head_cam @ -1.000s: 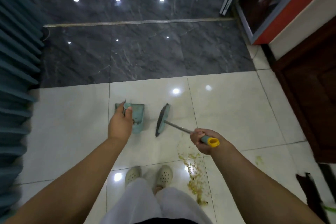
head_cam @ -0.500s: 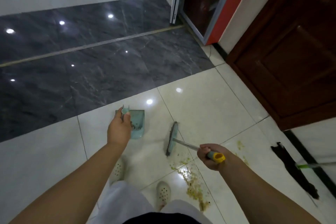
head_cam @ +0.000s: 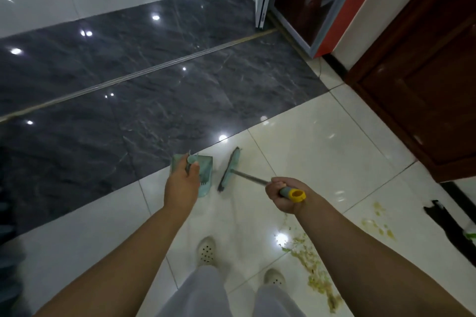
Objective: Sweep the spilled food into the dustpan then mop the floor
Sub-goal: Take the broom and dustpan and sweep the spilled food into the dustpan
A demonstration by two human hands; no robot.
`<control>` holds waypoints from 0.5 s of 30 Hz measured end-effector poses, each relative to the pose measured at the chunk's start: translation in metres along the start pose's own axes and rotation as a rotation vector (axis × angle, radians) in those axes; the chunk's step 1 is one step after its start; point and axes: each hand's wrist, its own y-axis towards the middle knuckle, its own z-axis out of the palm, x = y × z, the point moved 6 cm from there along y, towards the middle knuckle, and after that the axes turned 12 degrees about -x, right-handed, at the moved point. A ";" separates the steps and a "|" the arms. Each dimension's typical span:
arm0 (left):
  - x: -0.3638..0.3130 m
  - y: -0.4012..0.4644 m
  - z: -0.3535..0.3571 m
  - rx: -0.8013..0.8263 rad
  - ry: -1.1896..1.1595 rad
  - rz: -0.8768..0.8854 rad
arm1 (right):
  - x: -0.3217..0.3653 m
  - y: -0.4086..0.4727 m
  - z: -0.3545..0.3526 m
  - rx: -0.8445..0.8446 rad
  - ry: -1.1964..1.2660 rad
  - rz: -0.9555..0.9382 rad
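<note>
On glossy cream floor tiles (head_cam: 322, 152) edged by dark marble, the left hand (head_cam: 182, 185) grips the dustpan (head_cam: 203, 175), the right hand (head_cam: 282, 194) grips the broom (head_cam: 229, 170), spilled food (head_cam: 313, 273) lying behind them near the feet

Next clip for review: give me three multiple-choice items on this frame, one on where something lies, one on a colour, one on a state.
1. Where does the spilled food lie?
A. Inside the dustpan
B. On the pale tiles by the right arm
C. On the dark tiles

2. What colour is the end cap of the broom handle?
A. Yellow
B. Red
C. White

3. What is the left hand doing?
A. Hanging idle
B. Pressing flat on the floor
C. Gripping the dustpan handle

Answers: 1 B, scraps lie scattered on the white floor; 2 A, the cap at the right hand is yellow; 3 C, its fingers curl round the handle.
</note>
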 end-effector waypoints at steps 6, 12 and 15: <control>-0.005 0.043 0.000 0.096 0.019 0.039 | 0.008 0.026 0.044 -0.004 0.164 0.006; -0.017 0.059 0.024 0.197 0.049 0.111 | 0.034 0.027 0.017 -0.037 0.353 -0.048; -0.024 0.060 0.040 0.251 0.098 0.137 | 0.040 0.025 -0.005 -0.042 0.443 -0.069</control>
